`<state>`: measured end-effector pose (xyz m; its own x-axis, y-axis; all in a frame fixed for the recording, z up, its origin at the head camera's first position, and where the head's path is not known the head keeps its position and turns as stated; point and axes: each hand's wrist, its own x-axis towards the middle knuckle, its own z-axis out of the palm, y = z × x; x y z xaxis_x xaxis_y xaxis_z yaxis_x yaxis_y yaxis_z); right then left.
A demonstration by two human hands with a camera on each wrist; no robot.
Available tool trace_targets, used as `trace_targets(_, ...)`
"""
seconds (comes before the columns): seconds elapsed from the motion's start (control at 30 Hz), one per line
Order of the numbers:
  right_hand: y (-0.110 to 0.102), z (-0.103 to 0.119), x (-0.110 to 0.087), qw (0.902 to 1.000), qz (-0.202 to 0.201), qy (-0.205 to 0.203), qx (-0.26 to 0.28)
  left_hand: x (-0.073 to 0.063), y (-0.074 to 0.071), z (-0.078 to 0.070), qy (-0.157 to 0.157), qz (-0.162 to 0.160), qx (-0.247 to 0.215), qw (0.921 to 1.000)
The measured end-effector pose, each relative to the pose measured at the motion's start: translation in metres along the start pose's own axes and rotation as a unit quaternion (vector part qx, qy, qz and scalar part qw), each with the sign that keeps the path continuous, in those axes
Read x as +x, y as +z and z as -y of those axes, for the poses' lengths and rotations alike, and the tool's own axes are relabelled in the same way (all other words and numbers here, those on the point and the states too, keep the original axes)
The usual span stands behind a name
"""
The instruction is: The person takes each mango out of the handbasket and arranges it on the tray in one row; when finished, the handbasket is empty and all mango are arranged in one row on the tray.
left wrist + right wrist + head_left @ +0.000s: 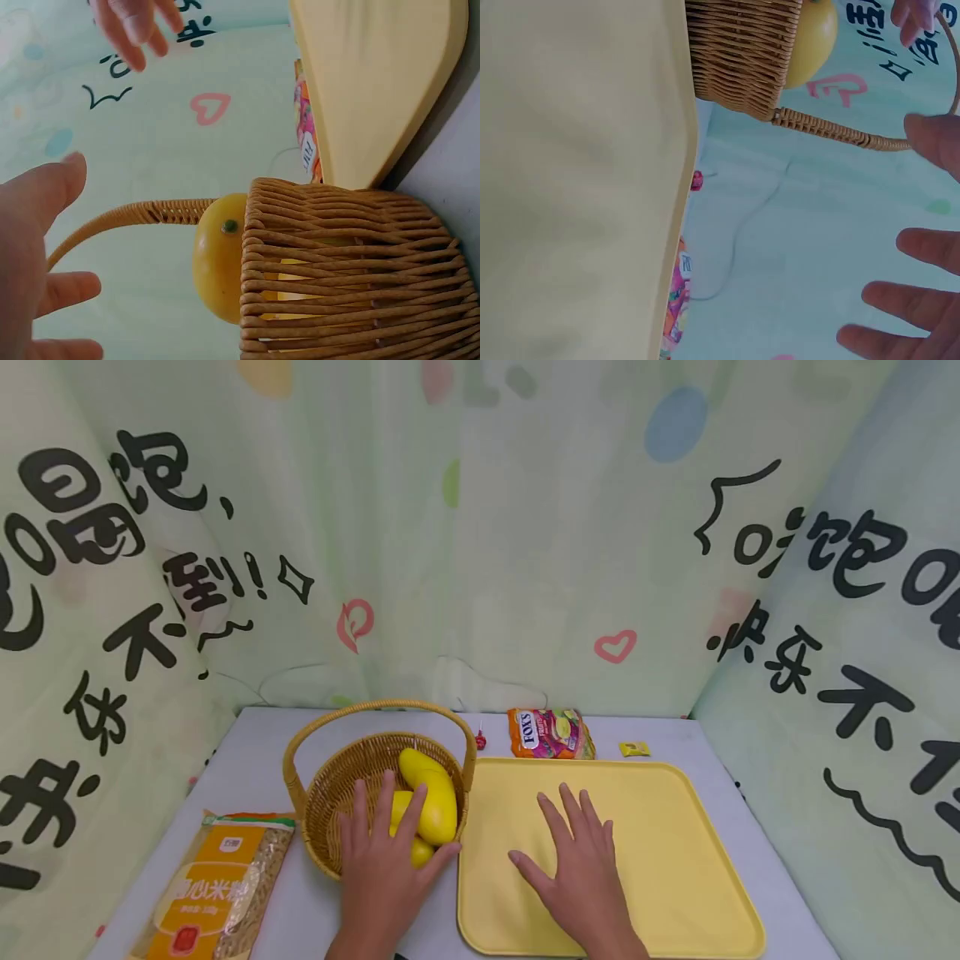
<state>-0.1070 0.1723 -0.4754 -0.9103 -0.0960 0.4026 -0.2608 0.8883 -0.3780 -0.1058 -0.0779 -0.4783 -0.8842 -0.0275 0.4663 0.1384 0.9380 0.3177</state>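
Spread fingers mark my left hand (386,881), which hovers over the near side of a wicker basket (322,793) with a tall arched handle. Inside that basket lie several yellow mangoes (438,806); the hand partly hides them, and no grip on any is visible. Over the yellow tray (675,860) is my right hand (585,877), its fingers spread and holding nothing. In the left wrist view, a mango (217,259) with a green stem spot sticks out above the basket's rim. The right wrist view shows the basket (742,56) beside the tray's edge.
Left of the basket lies a clear bag with an orange label (213,877). Behind the tray are a colourful FOX'S candy bag (547,733), a small yellow wrapped candy (635,749) and a small red item (481,740). A printed curtain (510,568) surrounds the table.
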Motion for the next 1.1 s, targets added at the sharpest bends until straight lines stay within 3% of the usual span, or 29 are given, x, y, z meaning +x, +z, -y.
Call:
trace_targets(0.13,-0.005,-0.004,-0.010,0.9963,-0.078,-0.023,0.028,-0.007,-0.001,0.008,0.033,-0.080,-0.059,0.9945)
trace_targets(0.23,-0.009,-0.006,-0.019,0.9918,-0.117,-0.022,0.046,-0.013,-0.005,0.014,0.023,-0.107,-0.100,0.9889)
trace_targets(0.43,-0.016,-0.013,-0.035,0.9872,-0.134,0.005,0.086,-0.026,-0.011,0.023,-0.064,-0.125,-0.130,0.9815)
trace_targets(0.5,-0.016,-0.016,-0.041,0.9864,-0.127,0.014,0.103,-0.031,-0.010,0.027,-0.111,-0.112,-0.141,0.9774)
trace_targets(0.57,-0.016,-0.019,-0.046,0.9856,-0.121,0.020,0.117,-0.035,-0.011,0.031,-0.180,-0.087,-0.161,0.9665)
trace_targets(0.63,-0.014,-0.023,-0.050,0.9842,-0.115,0.021,0.133,-0.036,-0.012,0.037,-0.263,-0.056,-0.190,0.9441)
trace_targets(0.67,-0.012,-0.025,-0.052,0.9830,-0.112,0.022,0.144,-0.037,-0.013,0.040,-0.305,-0.042,-0.206,0.9290)
trace_targets(0.73,-0.010,-0.027,-0.056,0.9802,-0.109,0.029,0.163,-0.037,-0.014,0.048,-0.380,-0.011,-0.235,0.8946)
trace_targets(0.8,-0.007,-0.029,-0.060,0.9769,-0.106,0.044,0.180,-0.037,-0.013,0.059,-0.431,0.008,-0.276,0.8590)
trace_targets(0.97,-0.004,-0.028,-0.069,0.9757,-0.094,0.096,0.173,-0.037,-0.005,0.081,-0.493,0.013,-0.395,0.7751)
trace_targets(1.1,-0.004,-0.028,-0.073,0.9785,-0.075,0.124,0.147,-0.036,0.000,0.091,-0.503,0.022,-0.484,0.7159)
